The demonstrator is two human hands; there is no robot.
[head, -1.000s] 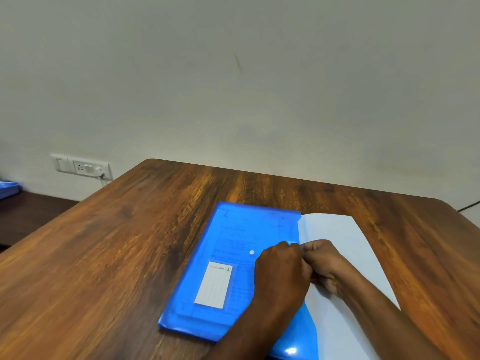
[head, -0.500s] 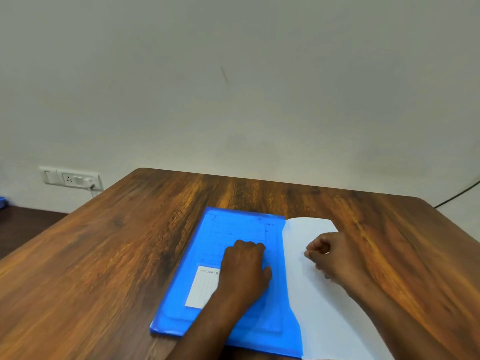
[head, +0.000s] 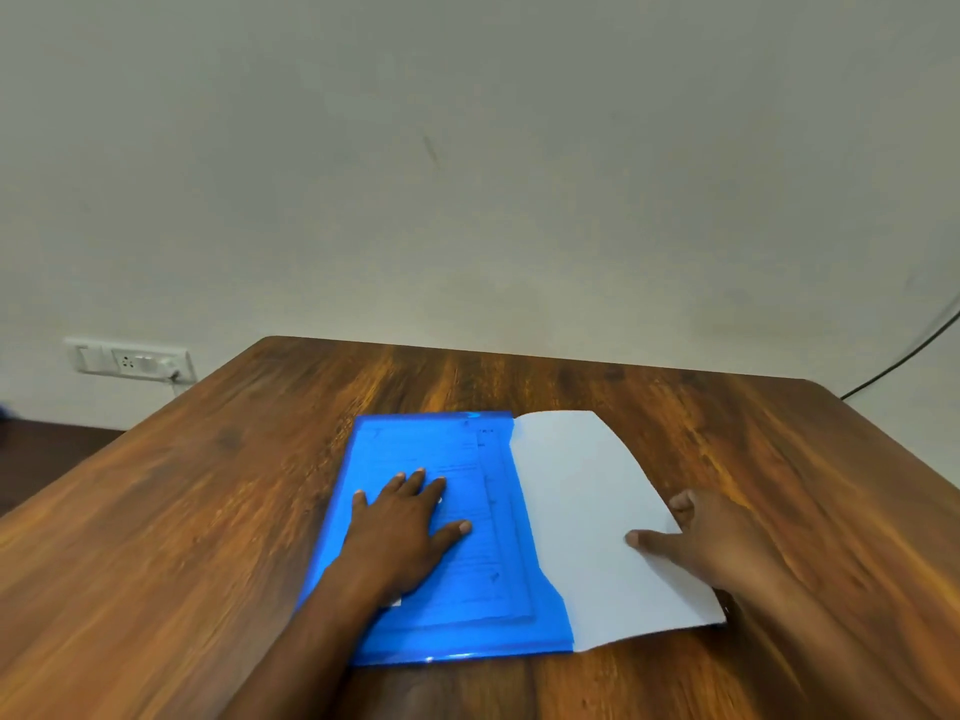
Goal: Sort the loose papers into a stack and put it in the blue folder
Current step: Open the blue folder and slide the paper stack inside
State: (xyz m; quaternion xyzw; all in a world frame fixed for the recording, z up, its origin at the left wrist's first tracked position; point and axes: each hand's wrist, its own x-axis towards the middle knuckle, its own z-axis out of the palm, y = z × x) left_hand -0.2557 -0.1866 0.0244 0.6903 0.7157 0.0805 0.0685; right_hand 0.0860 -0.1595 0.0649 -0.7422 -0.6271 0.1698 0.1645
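A translucent blue folder (head: 410,631) lies flat on the wooden table (head: 156,537), with printed sheets showing through its cover. A white paper stack (head: 576,491) sticks out of the folder's right side onto the table. My left hand (head: 405,527) lies flat on the folder with fingers spread, pressing it down. My right hand (head: 711,537) is at the right edge of the paper stack, thumb on top of the sheets and fingers at or under the edge. Part of the folder's white label is hidden under my left wrist.
The table ends at the far edge against a plain wall (head: 467,200). A wall socket strip (head: 130,361) with a plug sits low at the left. A black cable (head: 904,356) runs down the wall at the right. Bare wood surrounds the folder.
My hands have separated from the folder's snap area. The left hand moved left and flattened on the cover. The right hand moved right to the outer edge of the paper stack.
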